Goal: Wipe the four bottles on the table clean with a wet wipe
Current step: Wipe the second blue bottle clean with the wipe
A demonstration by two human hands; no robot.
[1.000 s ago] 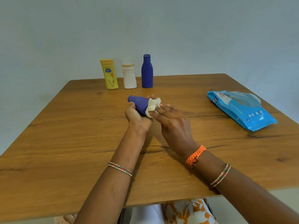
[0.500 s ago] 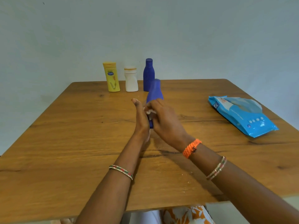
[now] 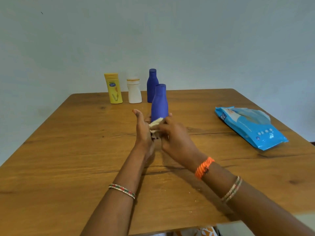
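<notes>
Near the middle of the brown wooden counter [image 3: 68, 159], a dark blue plastic bottle with a narrowed neck and matching cap [image 3: 159, 103] stands upright, or close to it, between the person's two hands. The left hand [image 3: 143, 132] lies against the bottle's left side low down, thumb raised and apart; its fingers are hidden behind the bottle, so I cannot tell whether they curl round it. The right hand [image 3: 175, 138] pinches a crumpled off-white wet wipe [image 3: 156, 124] and presses it against the lower body of the bottle. At the far edge, well apart from the hands, stand three more bottles in a row: a yellow flat-sided lotion bottle with a blue label [image 3: 113, 88] on the left, a squat white bottle with an orange-rimmed cap [image 3: 134, 91] in the middle, and a second dark blue capped bottle [image 3: 151, 85] on the right, partly behind the held one. To the right lies a light blue soft pack of wipes [image 3: 250, 127]. By my reading, the step in hand is wiping this one bottle. Whether the far three are already clean cannot be told. The next move likely calls for drawing the wipe up toward the neck while the left hand steadies or turns the bottle so it does not tip.
</notes>
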